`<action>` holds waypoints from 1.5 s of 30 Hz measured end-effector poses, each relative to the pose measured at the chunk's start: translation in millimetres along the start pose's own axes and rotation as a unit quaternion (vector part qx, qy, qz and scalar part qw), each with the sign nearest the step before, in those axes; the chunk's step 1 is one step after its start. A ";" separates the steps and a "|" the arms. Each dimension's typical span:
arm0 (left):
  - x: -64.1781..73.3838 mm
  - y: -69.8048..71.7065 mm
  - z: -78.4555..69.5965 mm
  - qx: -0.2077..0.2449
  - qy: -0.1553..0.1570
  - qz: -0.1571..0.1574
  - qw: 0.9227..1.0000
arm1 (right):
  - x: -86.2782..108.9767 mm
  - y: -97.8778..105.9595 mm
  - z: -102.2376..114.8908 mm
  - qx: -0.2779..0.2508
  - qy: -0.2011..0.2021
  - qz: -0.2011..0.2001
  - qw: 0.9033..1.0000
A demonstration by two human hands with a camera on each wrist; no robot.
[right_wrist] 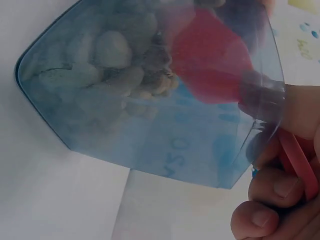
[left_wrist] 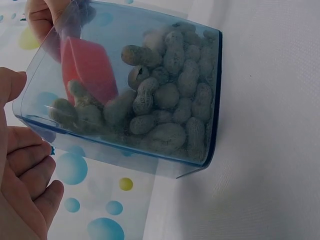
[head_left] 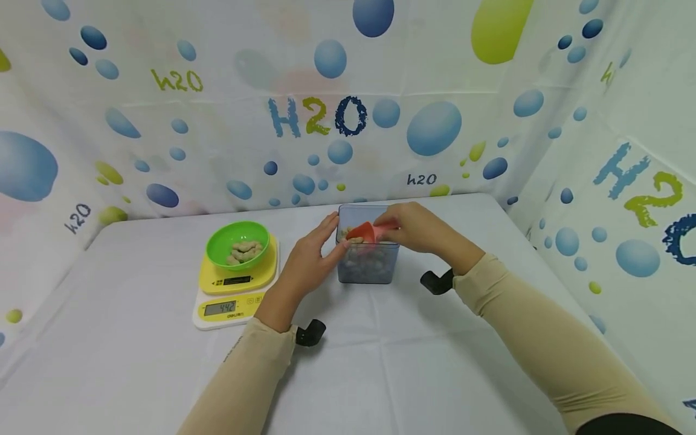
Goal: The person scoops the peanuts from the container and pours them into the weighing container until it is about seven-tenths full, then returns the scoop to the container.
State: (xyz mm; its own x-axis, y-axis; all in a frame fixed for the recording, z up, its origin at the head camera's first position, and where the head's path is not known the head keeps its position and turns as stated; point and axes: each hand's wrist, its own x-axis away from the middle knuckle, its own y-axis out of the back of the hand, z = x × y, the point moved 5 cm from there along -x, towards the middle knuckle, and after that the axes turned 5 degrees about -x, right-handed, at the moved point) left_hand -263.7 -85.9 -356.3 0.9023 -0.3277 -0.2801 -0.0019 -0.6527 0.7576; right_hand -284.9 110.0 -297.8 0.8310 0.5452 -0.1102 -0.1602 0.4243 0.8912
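A see-through bluish plastic container (head_left: pixel 365 275) stands upright on the table, its lower part filled with unshelled peanuts (left_wrist: pixel 174 55). My right hand (head_left: pixel 418 226) grips the handle of a red scoop (head_left: pixel 362 232) over the container's right side. The scoop's bowl is inside, down against the peanuts, as the left wrist view shows; some peanuts lie at its mouth. At the container's left front corner is my left hand (head_left: pixel 307 260), its extended fingers along the left side and its thumb by the front rim. In the left wrist view those fingers (left_wrist: pixel 32 162) are only loosely bent.
Left of the container, a yellow and white kitchen scale (head_left: pixel 234 305) with a lit digital display carries a green bowl (head_left: pixel 217 244) holding several peanuts (head_left: pixel 246 251). A white cloth covers the table (head_left: pixel 348 374). A curtain (head_left: pixel 217 133) with blue and green spots hangs behind.
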 end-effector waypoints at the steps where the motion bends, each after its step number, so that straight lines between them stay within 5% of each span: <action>1: -0.1 -0.1 -0.4 0.001 -0.001 0.001 1.000 | 0.5 1.1 -1.0 -0.007 -0.011 -0.002 1.000; 12: 0.1 -0.5 -1.1 -0.004 0.002 0.003 1.000 | 5.0 3.9 -16.5 -0.069 -0.114 -0.051 0.990; 19: 0.5 -1.5 -1.4 -0.004 0.003 0.009 1.000 | 3.9 1.6 -23.8 -0.063 -0.104 -0.066 0.990; 32: 0.4 -2.2 0.0 -0.003 0.014 0.013 1.000 | 9.4 1.3 -33.9 -0.182 -0.107 -0.059 0.976; 45: 0.9 -1.0 1.4 0.000 0.012 0.009 1.000 | 17.8 6.8 -43.8 -0.182 -0.130 -0.067 0.972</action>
State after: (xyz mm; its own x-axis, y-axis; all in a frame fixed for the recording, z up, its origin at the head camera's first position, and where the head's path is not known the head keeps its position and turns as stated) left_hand -263.5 -86.5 -358.2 0.9121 -0.3233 -0.2522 -0.0187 -0.6472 0.7621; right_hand -294.5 154.4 -313.0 0.9563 0.2863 -0.0587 -0.1790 0.7324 0.6569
